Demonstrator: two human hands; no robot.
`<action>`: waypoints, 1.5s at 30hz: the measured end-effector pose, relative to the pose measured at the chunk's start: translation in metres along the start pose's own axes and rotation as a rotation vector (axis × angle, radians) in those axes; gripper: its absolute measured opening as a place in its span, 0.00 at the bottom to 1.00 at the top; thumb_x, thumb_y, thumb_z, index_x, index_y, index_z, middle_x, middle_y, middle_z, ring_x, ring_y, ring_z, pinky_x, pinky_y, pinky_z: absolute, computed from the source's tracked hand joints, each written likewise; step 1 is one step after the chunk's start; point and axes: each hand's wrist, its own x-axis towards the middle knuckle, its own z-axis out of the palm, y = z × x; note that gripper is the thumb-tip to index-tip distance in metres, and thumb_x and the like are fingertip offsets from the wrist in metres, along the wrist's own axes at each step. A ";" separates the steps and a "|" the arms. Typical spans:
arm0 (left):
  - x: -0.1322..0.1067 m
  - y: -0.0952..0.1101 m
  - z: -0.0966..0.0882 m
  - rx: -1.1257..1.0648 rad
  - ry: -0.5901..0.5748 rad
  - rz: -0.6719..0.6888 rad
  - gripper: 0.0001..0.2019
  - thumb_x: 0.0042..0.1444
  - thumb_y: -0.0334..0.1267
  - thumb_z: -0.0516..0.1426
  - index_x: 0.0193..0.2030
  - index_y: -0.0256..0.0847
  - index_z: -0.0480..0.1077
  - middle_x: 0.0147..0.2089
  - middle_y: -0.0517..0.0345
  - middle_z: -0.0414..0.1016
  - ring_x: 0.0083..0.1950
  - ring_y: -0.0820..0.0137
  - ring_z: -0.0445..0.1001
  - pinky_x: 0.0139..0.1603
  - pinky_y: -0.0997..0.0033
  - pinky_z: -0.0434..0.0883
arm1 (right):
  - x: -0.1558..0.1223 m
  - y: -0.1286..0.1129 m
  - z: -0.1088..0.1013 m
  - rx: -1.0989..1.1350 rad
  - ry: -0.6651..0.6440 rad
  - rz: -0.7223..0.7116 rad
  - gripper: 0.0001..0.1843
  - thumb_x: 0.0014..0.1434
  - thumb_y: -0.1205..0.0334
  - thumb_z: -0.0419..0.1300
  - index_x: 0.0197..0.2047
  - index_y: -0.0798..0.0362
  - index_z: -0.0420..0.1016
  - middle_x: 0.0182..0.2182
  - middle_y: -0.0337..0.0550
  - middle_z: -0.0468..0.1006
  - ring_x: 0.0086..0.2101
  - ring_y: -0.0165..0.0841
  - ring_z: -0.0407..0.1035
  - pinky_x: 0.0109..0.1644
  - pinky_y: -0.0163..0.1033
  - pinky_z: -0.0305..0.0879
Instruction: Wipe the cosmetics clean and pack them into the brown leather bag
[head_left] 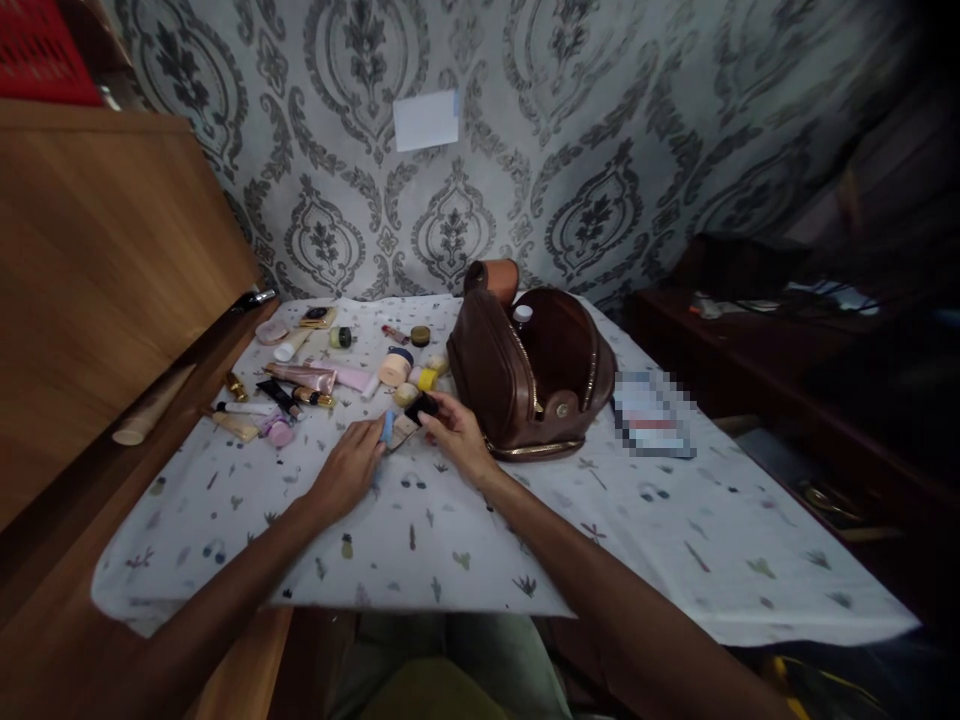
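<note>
Brown bag beside right hand gripping black case, cosmetics behind

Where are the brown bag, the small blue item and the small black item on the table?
brown bag point(495, 370): head view, on its zipped side.
blue item point(387, 428): head view, on its visible upper end.
black item point(422, 407): head view, on its dark top.

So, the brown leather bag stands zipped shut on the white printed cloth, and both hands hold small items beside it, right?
Not quite: the head view shows the brown leather bag standing open on the white printed cloth. Beside it, the left hand holds a small blue item and the right hand a small black item.
</note>
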 end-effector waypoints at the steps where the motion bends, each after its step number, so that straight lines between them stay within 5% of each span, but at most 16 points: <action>1: -0.002 -0.001 -0.001 0.022 -0.004 0.001 0.20 0.70 0.38 0.43 0.64 0.36 0.62 0.52 0.45 0.73 0.54 0.60 0.70 0.57 0.55 0.70 | 0.000 0.000 0.000 0.009 -0.002 -0.003 0.25 0.52 0.50 0.65 0.51 0.50 0.70 0.38 0.42 0.75 0.31 0.30 0.67 0.29 0.33 0.66; 13: -0.005 -0.003 -0.013 0.340 -0.051 -0.091 0.12 0.68 0.35 0.48 0.36 0.41 0.70 0.37 0.51 0.71 0.42 0.61 0.69 0.44 0.60 0.72 | -0.006 -0.012 0.000 0.026 -0.073 -0.029 0.28 0.54 0.48 0.67 0.56 0.46 0.71 0.33 0.39 0.70 0.32 0.31 0.66 0.27 0.32 0.64; 24: 0.027 0.035 -0.020 0.164 0.161 -0.046 0.19 0.69 0.37 0.46 0.64 0.42 0.62 0.54 0.48 0.69 0.54 0.61 0.68 0.52 0.61 0.72 | -0.005 -0.014 -0.002 0.149 -0.094 0.022 0.27 0.49 0.53 0.71 0.51 0.47 0.71 0.39 0.39 0.74 0.34 0.31 0.70 0.35 0.36 0.69; 30: 0.039 0.040 -0.010 0.077 0.135 -0.049 0.19 0.68 0.35 0.45 0.64 0.42 0.63 0.54 0.48 0.69 0.56 0.61 0.68 0.54 0.60 0.71 | -0.004 -0.013 -0.004 0.176 -0.110 -0.003 0.25 0.48 0.57 0.71 0.48 0.47 0.72 0.40 0.39 0.74 0.34 0.29 0.68 0.33 0.33 0.68; 40: 0.015 0.009 -0.010 0.141 -0.047 -0.185 0.14 0.66 0.33 0.47 0.52 0.40 0.70 0.48 0.50 0.70 0.51 0.61 0.69 0.52 0.60 0.71 | -0.001 -0.010 -0.005 0.191 -0.118 0.000 0.24 0.45 0.58 0.73 0.45 0.47 0.70 0.42 0.39 0.75 0.33 0.29 0.68 0.32 0.33 0.69; 45: 0.006 0.002 -0.011 0.171 -0.071 -0.201 0.14 0.66 0.34 0.47 0.51 0.41 0.71 0.48 0.49 0.69 0.52 0.60 0.68 0.52 0.59 0.72 | -0.001 -0.010 -0.006 0.142 -0.133 -0.011 0.31 0.47 0.58 0.72 0.54 0.44 0.71 0.47 0.40 0.76 0.37 0.31 0.69 0.38 0.35 0.70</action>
